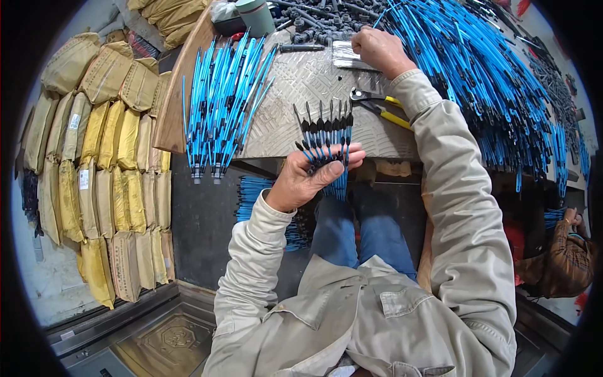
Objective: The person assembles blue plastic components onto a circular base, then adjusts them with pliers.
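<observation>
In my left hand [314, 178] is a small fan of thin blue rods with black fittings [327, 129]. Their dark pointed ends stand up, and the thumb presses across them in front of my lap, near the bench edge. My right hand [381, 50] reaches over the bench with its fingers curled down at a bundle of thin silvery pins [349, 55]. Whether a pin is between those fingertips is hidden. Below the right wrist lie pliers with yellow handles [381, 103], their jaws pointing left.
Sheaves of blue rods lie on the bench's left [224, 103] and in a big heap on its right [468, 63]. Dark grey fittings [326, 20] and a green cup [255, 17] are at the back. Yellow-brown sacks [107, 144] are stacked left. Another person [570, 257] sits far right.
</observation>
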Demonstrator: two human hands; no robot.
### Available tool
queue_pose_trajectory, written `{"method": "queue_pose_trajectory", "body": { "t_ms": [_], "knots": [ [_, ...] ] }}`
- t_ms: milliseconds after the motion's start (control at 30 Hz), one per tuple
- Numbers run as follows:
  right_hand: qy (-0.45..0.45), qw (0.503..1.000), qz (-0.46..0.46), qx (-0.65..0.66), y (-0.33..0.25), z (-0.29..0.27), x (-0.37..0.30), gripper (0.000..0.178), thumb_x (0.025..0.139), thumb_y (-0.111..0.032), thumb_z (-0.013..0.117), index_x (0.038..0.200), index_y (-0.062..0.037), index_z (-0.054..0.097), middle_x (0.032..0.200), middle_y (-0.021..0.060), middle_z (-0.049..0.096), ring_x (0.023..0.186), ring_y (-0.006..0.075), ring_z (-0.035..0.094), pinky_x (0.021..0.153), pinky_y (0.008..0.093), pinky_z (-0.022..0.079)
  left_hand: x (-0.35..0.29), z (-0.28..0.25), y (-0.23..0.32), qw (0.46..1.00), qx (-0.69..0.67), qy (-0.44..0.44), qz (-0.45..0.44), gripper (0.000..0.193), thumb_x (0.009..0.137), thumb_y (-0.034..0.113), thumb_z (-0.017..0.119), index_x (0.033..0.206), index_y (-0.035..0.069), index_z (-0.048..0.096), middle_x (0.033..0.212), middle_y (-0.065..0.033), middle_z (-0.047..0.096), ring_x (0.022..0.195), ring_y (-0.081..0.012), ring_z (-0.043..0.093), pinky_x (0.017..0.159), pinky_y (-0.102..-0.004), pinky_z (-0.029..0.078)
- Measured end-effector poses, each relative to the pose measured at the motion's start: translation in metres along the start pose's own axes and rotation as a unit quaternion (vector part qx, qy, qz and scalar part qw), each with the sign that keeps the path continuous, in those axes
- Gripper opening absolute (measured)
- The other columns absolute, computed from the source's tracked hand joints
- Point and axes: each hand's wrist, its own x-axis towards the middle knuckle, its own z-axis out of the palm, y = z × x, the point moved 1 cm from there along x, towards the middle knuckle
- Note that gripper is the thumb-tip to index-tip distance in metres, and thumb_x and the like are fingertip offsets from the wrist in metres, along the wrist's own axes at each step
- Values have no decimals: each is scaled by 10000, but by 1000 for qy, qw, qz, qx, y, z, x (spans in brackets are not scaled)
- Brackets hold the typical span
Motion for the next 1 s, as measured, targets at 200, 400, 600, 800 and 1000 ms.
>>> {"method": "queue_pose_trajectory", "body": {
  "t_ms": [200,400,600,800,1000],
  "knots": [
    [190,937,-13,292,-26,-32,-36,89,885,-114,537,874,-50,598,752,74,616,674,186,631,608,276,487,3,-2,-6,999,13,-17,27,464,877,221,611,1218,-74,499,1108,-154,617,1030,-203,589,926,-315,442],
    [80,849,-79,517,-82,-95,-143,68,805,24,611,872,11,609,738,62,556,622,121,608,554,222,477,-5,-3,0,1000,-10,7,-1,457,875,210,613,1214,-76,503,1107,-171,615,1038,-229,590,929,-339,441],
    [167,918,-132,334,-90,-98,-166,240,719,66,641,933,-38,673,749,43,494,613,108,571,506,213,439,-3,1,5,998,33,6,48,440,867,184,620,1198,-85,509,1095,-197,612,1050,-266,587,935,-367,438],
    [173,925,-105,321,-85,-99,-173,378,669,66,655,1010,-92,696,728,25,406,586,89,471,464,198,381,-4,0,3,998,37,10,47,466,855,210,635,1193,-86,511,1091,-213,609,1058,-291,581,945,-387,430],
    [174,922,-112,328,-86,-95,-172,379,660,62,662,1004,-91,697,727,23,400,577,86,447,464,192,377,-5,1,3,999,26,17,39,462,857,210,632,1189,-86,512,1088,-226,604,1067,-318,574,954,-407,422]
  ]
}}
